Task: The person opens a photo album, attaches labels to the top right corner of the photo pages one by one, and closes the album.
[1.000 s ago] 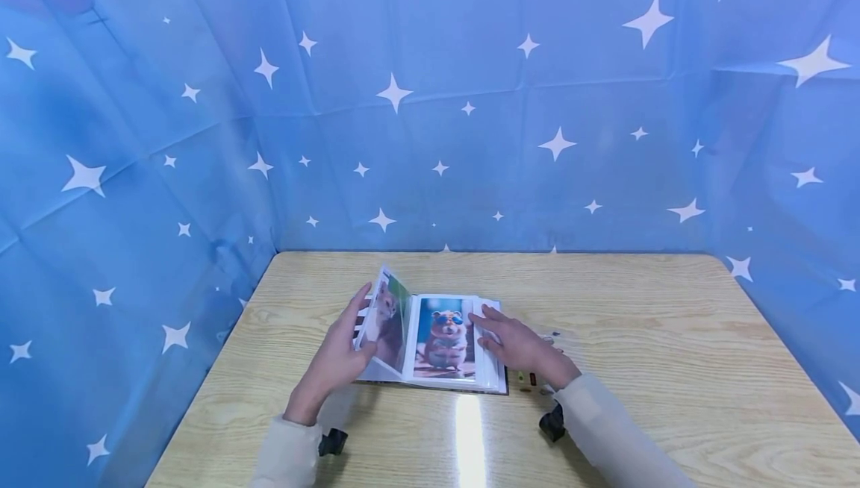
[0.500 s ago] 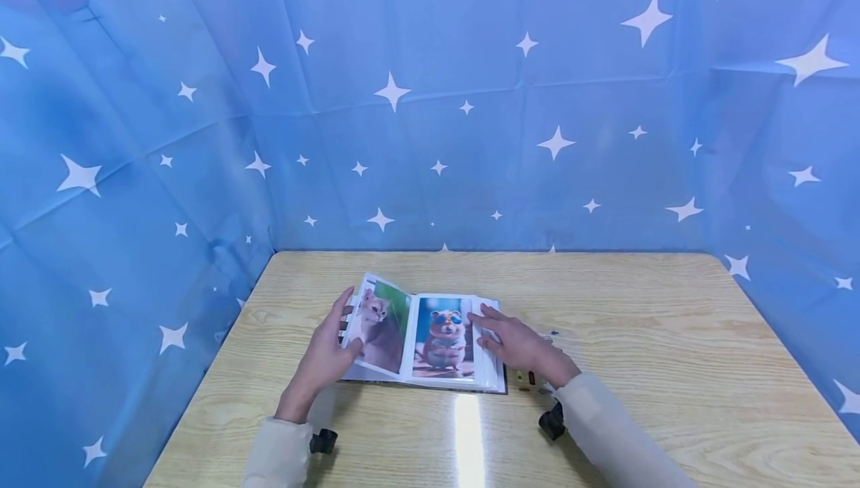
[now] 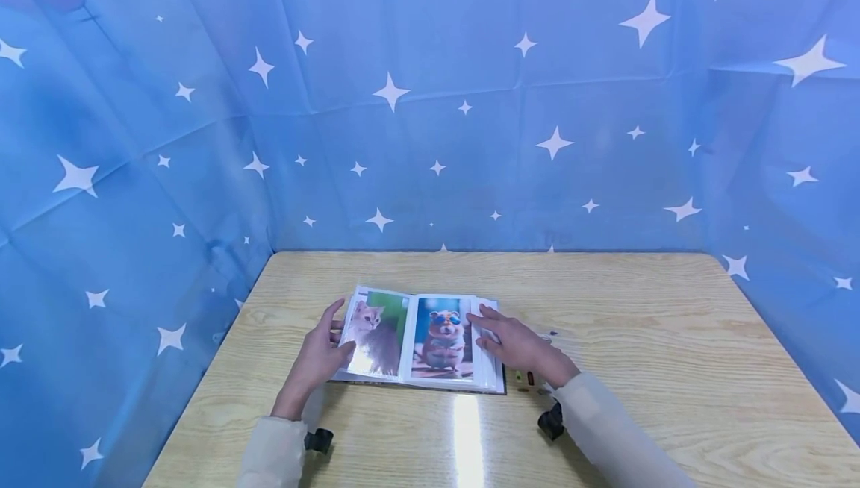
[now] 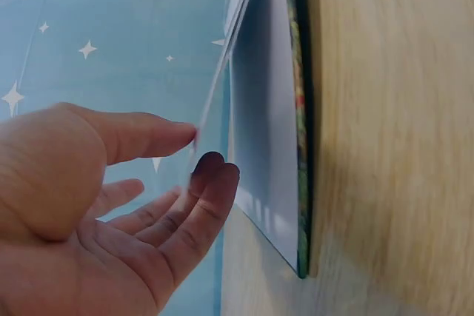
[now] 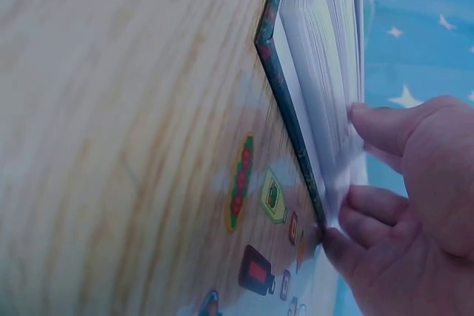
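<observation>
A photo album (image 3: 416, 339) lies open on the wooden table (image 3: 638, 339). Its left page shows a cat (image 3: 372, 331), its right page a hamster in sunglasses (image 3: 443, 335). My left hand (image 3: 316, 357) is at the album's left edge and pinches the cat page, thumb on top and fingers behind. In the left wrist view the clear sleeve (image 4: 211, 101) runs between the left hand's (image 4: 111, 242) thumb and fingers, a little above the album's pages (image 4: 266, 146). My right hand (image 3: 517, 346) rests on the stack of right-hand pages. In the right wrist view the right hand's (image 5: 415, 205) thumb and fingertips touch the page edges (image 5: 326, 72).
Blue cloth with white stars (image 3: 470, 100) walls the table at the back and on both sides. Small stickers (image 3: 527, 378) sit on the wood beside the album's right corner, also seen as stickers (image 5: 255, 205) in the right wrist view. A strip of glare (image 3: 466, 428) lies near the front edge.
The cat page has swung down to the left from nearly upright to almost flat, and my left hand has moved left and down with it. The right hand has stayed put.
</observation>
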`<action>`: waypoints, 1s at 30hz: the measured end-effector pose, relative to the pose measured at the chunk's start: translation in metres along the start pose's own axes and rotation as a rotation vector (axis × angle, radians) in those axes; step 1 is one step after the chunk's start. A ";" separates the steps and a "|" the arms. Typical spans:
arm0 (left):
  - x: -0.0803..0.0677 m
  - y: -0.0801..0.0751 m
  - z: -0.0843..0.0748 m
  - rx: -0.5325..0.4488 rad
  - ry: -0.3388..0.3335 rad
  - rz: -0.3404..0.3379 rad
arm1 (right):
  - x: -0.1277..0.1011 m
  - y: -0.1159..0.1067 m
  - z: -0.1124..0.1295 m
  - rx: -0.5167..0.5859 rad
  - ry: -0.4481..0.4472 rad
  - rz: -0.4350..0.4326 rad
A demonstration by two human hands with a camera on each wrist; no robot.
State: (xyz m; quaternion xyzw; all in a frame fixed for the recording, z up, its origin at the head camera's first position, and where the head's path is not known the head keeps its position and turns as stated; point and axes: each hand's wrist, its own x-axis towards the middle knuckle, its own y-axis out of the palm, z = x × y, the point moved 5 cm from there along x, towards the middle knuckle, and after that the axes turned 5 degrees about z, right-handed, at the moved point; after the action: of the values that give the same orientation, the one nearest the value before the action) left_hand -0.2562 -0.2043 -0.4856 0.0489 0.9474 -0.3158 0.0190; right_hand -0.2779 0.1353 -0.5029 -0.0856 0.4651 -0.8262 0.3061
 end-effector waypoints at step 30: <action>0.002 0.000 0.016 0.104 -0.172 0.003 | -0.002 0.000 0.000 -0.008 -0.018 -0.031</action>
State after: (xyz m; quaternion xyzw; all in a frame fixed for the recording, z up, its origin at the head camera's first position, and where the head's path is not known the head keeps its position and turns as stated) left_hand -0.2580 -0.2136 -0.4983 0.0240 0.9245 -0.3675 0.0983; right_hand -0.2758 0.1366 -0.5030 -0.1015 0.4645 -0.8281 0.2970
